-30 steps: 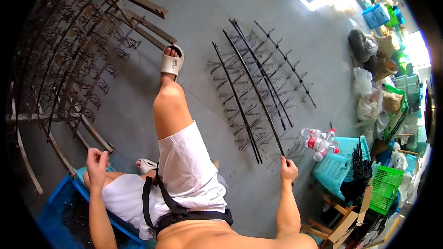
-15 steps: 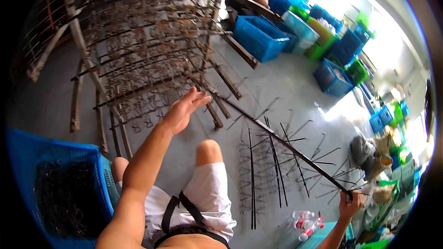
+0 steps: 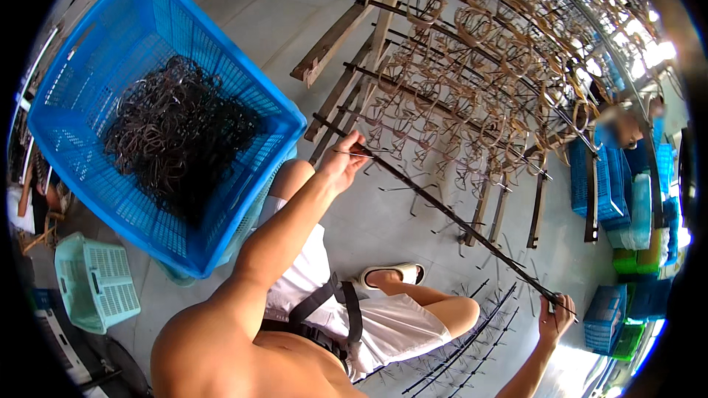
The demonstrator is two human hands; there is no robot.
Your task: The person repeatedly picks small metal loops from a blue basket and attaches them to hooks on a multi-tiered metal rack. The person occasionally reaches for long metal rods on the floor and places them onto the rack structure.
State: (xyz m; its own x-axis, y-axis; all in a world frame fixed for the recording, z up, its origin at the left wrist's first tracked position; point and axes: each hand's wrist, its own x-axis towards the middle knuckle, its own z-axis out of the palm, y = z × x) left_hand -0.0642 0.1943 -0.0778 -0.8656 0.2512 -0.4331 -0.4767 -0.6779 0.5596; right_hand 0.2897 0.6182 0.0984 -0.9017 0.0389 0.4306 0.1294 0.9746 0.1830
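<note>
The spiked dark rod (image 3: 435, 200) slants above the grey floor (image 3: 295, 18), to the right of the big blue basket (image 3: 166, 18). The left hand (image 3: 343, 162) has its fingers pinched around the rod near the end closest to that basket; the right hand (image 3: 557, 317) has its fingers closed on the end farthest from it. Dark tangled pieces (image 3: 181, 133) heap inside the basket. A mint basket (image 3: 109, 273) sits below it, a wooden rack (image 3: 387, 15) hung with brown loops stands to its right, and similar rods (image 3: 461, 354) lie beyond, across the floor.
</note>
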